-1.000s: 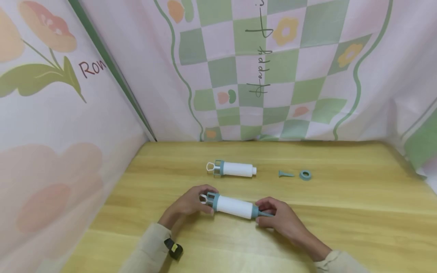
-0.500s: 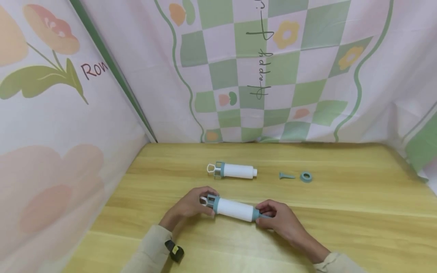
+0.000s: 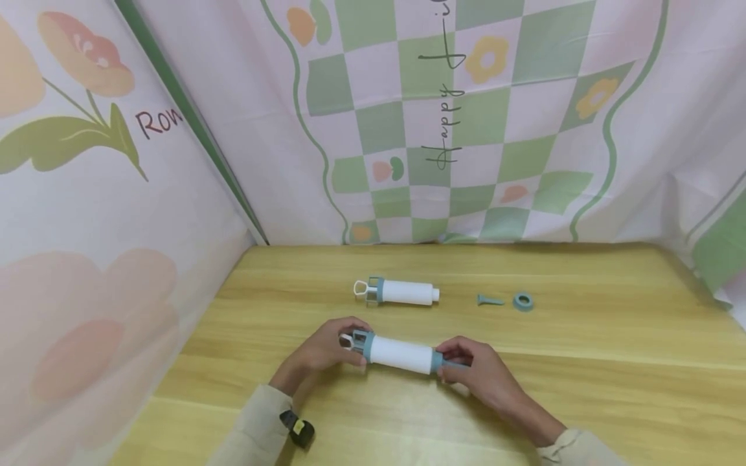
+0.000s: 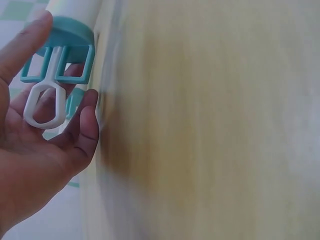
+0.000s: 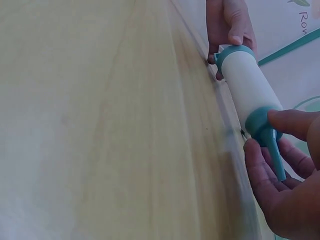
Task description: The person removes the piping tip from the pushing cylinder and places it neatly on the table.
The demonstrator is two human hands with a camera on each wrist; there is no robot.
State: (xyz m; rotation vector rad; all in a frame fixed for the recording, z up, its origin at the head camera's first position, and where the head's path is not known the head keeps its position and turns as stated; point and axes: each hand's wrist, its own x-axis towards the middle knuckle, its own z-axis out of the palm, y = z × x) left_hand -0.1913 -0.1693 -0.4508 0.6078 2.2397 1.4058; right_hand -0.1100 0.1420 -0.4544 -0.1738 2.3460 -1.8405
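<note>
A white tube (image 3: pixel 401 355) with teal ends lies between the two hands. The left hand (image 3: pixel 326 346) grips its teal collar; in the left wrist view that hand (image 4: pixel 45 135) has its thumb on the collar (image 4: pixel 70 35), behind a white pull ring (image 4: pixel 61 107) and teal side loops. At the other end the right hand (image 3: pixel 480 375) pinches the teal cap. The right wrist view has the right hand's thumb and fingers around the cap (image 5: pixel 257 120), its thin nozzle (image 5: pixel 275 157) pointing between the fingers. Whether the tube touches the table cannot be told.
Behind the hands, a second white tube (image 3: pixel 408 292) with a teal collar and white ring lies on the wooden table (image 3: pixel 583 375). To its right are a small teal nozzle (image 3: pixel 489 300) and a teal ring (image 3: pixel 522 301). Patterned curtains (image 3: pixel 280 162) stand behind and to the left.
The right hand's fingers have shifted slightly around the teal cap. The left hand keeps its grip on the collar, and the tube stays in nearly the same place.
</note>
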